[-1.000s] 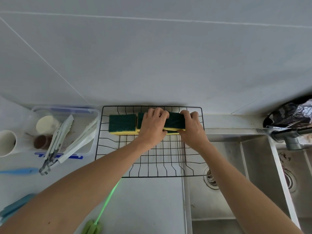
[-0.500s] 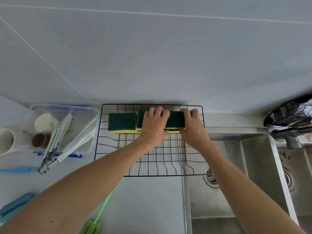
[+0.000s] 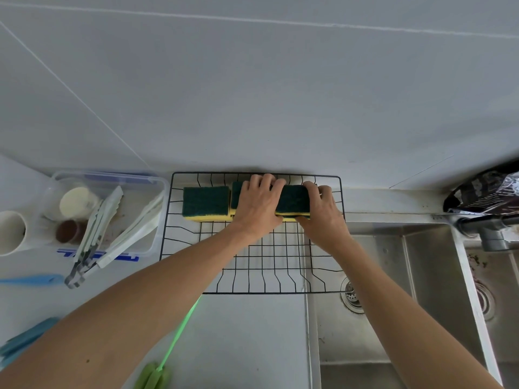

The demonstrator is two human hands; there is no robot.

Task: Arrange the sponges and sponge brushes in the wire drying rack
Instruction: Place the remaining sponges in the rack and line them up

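Along the back row of the wire drying rack (image 3: 252,272), your left hand (image 3: 257,210) and right hand (image 3: 323,217) clamp the second sponge (image 3: 292,200); seat it level, flush against the first sponge (image 3: 205,203), then release.

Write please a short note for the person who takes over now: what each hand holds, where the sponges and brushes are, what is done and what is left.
Left hand and right hand: both grip the second sponge at the back of the wire rack.
First sponge: in the rack, back left, untouched.
Green sponge brush: on the counter in front of the rack.
Blue brush: on the counter, far left.
Done: one sponge placed.
Left: release the second sponge, then rack the brushes.
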